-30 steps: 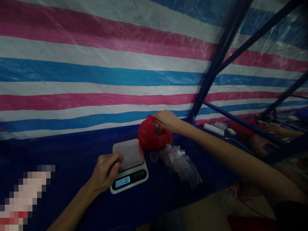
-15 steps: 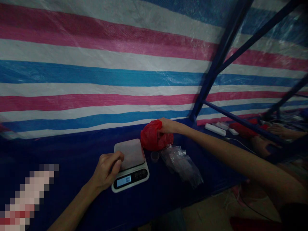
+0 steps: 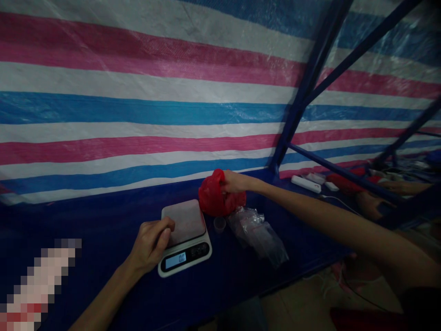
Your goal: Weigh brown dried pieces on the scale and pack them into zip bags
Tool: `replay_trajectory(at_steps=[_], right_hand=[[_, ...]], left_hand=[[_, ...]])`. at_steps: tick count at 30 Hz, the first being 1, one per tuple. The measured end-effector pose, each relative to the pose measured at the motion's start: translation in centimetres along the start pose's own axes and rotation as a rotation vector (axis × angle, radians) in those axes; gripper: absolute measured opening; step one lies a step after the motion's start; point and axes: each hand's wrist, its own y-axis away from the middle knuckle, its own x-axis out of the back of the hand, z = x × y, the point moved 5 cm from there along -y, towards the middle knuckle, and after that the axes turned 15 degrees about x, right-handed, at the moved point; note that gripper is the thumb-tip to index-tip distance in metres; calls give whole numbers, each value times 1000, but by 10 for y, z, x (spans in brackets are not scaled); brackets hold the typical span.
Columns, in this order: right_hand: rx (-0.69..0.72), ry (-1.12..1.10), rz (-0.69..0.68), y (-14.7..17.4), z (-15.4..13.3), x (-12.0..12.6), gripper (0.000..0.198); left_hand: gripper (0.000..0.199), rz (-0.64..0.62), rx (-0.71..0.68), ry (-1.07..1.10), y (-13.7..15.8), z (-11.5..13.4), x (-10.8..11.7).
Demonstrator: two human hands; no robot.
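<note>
A white kitchen scale (image 3: 186, 223) with a flat metal platform stands on the blue table, its display reading 0.0. My left hand (image 3: 151, 241) is closed at the platform's left edge, fingers curled and the thumb near the index finger. Whatever it may hold is hidden. Just behind the scale's right side sits a red plastic bag (image 3: 211, 195). My right hand (image 3: 236, 181) reaches into the bag's opening, so its fingertips are out of sight. A small clear round cup (image 3: 219, 224) lies between scale and bag. Beside it are several clear plastic bags (image 3: 257, 232).
The blue tabletop (image 3: 103, 220) meets a striped tarp wall (image 3: 144, 110). A blue metal frame post (image 3: 296, 110) rises behind my right arm. Further right lie a white power strip (image 3: 306, 184) and red material (image 3: 347, 181), near another person's hand (image 3: 370, 204).
My right hand moves slightly within the red bag, whose opening has shifted shape. My left hand stays by the scale. The whole view shifts a little.
</note>
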Motion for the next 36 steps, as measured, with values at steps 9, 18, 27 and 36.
replay_trajectory(at_steps=[9,18,27,36], right_hand=[[-221,489,-94,9,-8,21,19],[-237,589,-65,25,-15,20,26],[-244,590,83,38,-12,28,30],[-267,584,33,38,-16,12,27]], left_hand=[[23,-2,23,28,-2,-6,0],[24,-11,51,37,1,-10,-1],[25,-1,39,32,-1,-6,-1],[25,1,63,23,-1,-8,-1]])
